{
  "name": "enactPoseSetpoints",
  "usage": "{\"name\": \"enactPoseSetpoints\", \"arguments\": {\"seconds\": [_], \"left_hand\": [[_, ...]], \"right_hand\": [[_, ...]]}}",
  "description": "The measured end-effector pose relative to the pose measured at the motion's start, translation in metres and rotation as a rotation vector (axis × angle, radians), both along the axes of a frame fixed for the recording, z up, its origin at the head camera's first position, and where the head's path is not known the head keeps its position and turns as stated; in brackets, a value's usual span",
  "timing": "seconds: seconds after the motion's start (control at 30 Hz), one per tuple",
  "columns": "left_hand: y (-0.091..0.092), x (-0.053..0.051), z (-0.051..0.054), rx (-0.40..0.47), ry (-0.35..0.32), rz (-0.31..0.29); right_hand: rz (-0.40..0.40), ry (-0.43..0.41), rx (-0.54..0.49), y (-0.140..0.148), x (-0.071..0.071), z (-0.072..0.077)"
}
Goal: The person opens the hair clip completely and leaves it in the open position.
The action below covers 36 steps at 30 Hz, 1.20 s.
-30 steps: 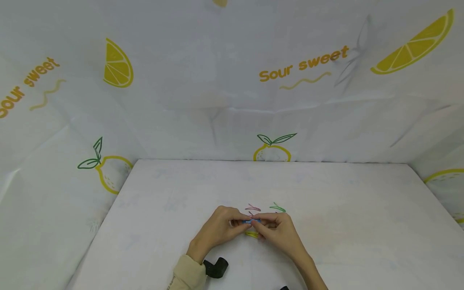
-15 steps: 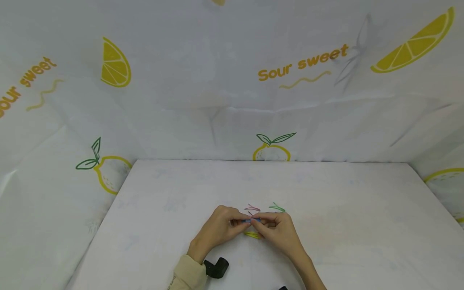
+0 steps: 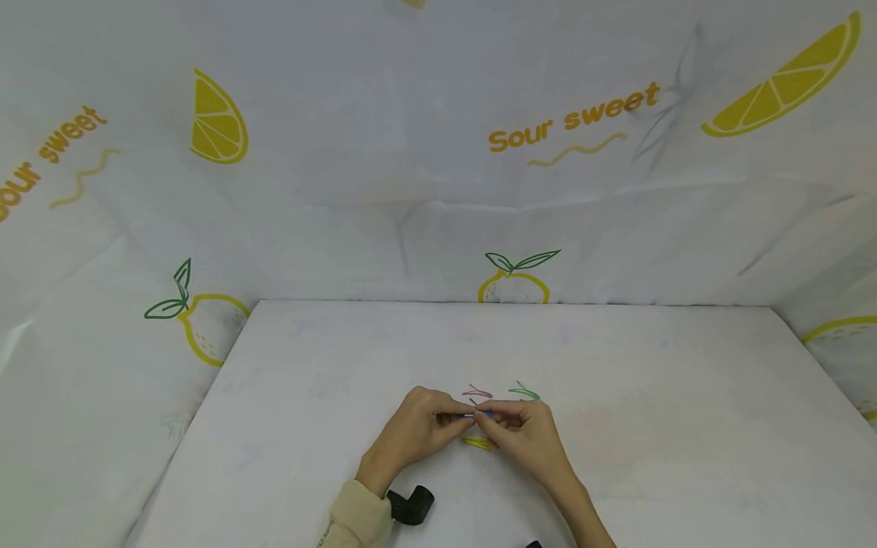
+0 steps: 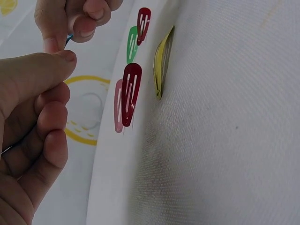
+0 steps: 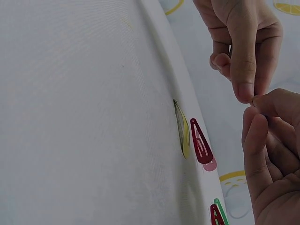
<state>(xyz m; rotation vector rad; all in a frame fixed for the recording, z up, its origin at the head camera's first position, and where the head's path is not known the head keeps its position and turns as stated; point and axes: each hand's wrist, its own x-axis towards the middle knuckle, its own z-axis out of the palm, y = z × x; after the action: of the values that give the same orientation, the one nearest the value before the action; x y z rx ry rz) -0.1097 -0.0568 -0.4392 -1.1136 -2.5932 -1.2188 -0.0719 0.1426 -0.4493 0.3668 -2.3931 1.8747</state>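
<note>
Both hands meet fingertip to fingertip just above the white table. Between them they pinch a small blue hair clip [image 3: 489, 415], mostly covered by the fingers; only a sliver of blue clip [image 4: 69, 38] shows in the left wrist view. My left hand [image 3: 416, 428] holds it from the left with thumb and index finger, my right hand [image 3: 526, 432] from the right. Below the hands lies a yellow hair clip [image 3: 477, 442], bowed in side view. Beyond it are a dark red hair clip [image 4: 131, 93] over a pink one [image 4: 118, 108], and another dark red clip [image 4: 144, 23] beside a green one [image 4: 131, 44].
A white-covered table [image 3: 685, 426] spreads out around the hands. Behind it hangs a white sheet [image 3: 356, 152] printed with lemons and lettering. A black wrist-camera piece [image 3: 412, 506] juts from the left sleeve, and another black bit [image 3: 534, 544] shows at the bottom edge.
Both hands stay nearly in place, fingertips still together on the blue hair clip. A little less of its blue shows in the head view. The loose clips have not moved.
</note>
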Motion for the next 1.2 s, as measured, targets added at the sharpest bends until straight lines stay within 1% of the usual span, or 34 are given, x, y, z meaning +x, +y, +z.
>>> {"name": "enactPoseSetpoints", "arguments": {"seconds": [0.23, 0.5, 0.8, 0.97, 1.2], "left_hand": [[0.0001, -0.0001, 0.0006, -0.002, -0.007, 0.006], [0.0005, -0.0002, -0.0007, -0.004, -0.019, 0.004], [0.0016, 0.0, -0.002, 0.015, 0.008, 0.009], [0.0031, 0.0005, -0.0029, 0.029, 0.024, 0.005], [0.0043, 0.0006, -0.0026, 0.014, 0.05, 0.008]], "right_hand": [[-0.017, -0.01, 0.003, -0.0008, -0.0001, 0.0008], [-0.021, 0.023, 0.03, -0.0019, 0.0003, 0.0008], [-0.041, 0.063, 0.043, -0.0026, -0.0001, 0.0002], [-0.061, 0.056, 0.064, -0.003, 0.0001, 0.001], [-0.071, 0.047, 0.074, -0.0022, 0.0005, 0.0016]]}}
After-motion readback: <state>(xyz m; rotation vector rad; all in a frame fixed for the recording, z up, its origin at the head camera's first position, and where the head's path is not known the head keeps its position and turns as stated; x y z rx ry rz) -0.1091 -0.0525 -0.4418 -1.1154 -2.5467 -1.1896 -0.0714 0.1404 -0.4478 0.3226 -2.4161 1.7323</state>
